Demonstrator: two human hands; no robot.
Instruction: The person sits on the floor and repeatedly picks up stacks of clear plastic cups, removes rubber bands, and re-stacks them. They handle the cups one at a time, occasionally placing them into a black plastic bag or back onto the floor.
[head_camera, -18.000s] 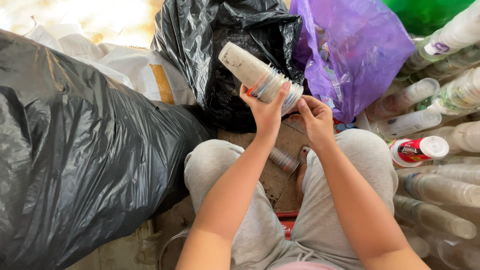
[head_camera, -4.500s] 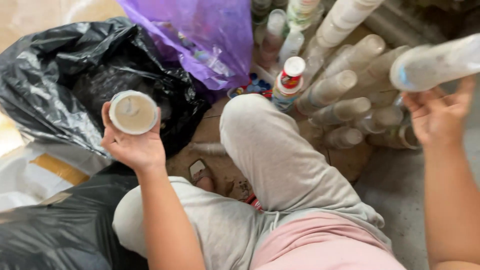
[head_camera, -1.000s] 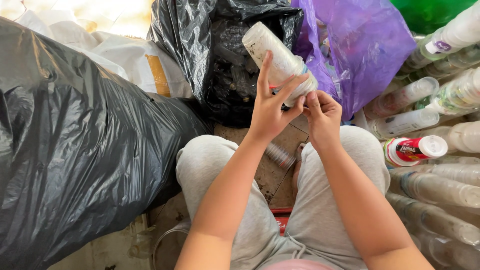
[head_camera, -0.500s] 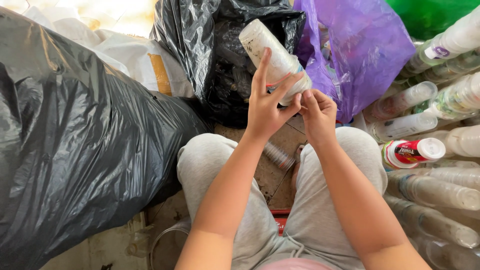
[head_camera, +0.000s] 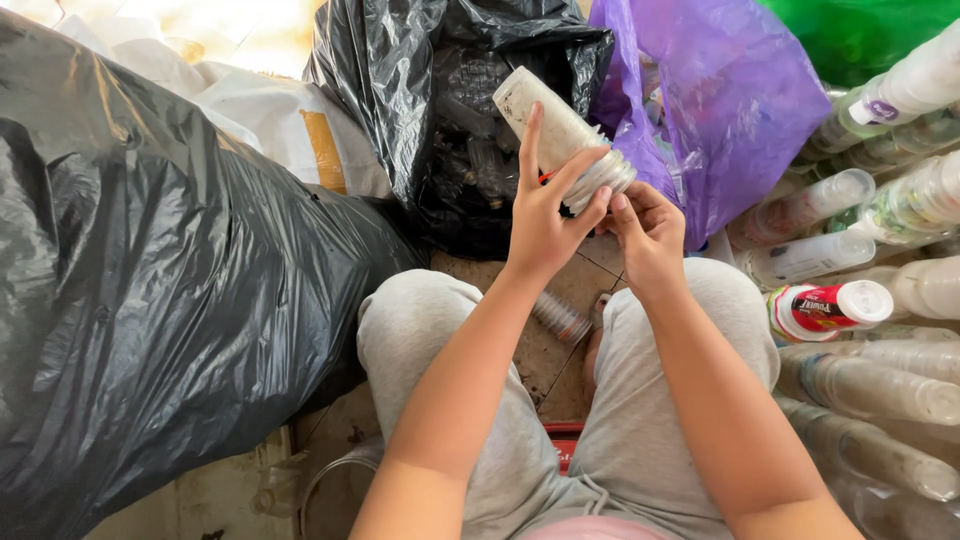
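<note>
Stacked plastic cups (head_camera: 560, 135), a nested off-white bunch of them, sit tilted up in front of the person, bottom end pointing away toward the open black bag (head_camera: 450, 110). Left hand (head_camera: 545, 215) has its grip closed around the rim end of the stack, index finger stretched up along the side. Right hand (head_camera: 650, 235) is right next to it, fingertips pinched together at the rims, touching the stack's lower edge. Person's sitting with knees apart in light grey sweatpants (head_camera: 640, 400), and between the legs you can see a grubby tiled floor (head_camera: 550, 350) with a small clear bottle (head_camera: 562, 317) lying on it. Huge stuffed black garbage bag (head_camera: 140, 300) fills the whole left side, with a white sack (head_camera: 270, 110) behind it. Purple bag (head_camera: 720, 100) is just behind the hands on the right, a green one (head_camera: 850, 30) past that. Far right is a pile of long cup stacks (head_camera: 870, 385) lying on their sides, plus a red-and-white lidded cup (head_camera: 830, 305) near the right knee. Pretty cramped, messy sorting spot overall.
</note>
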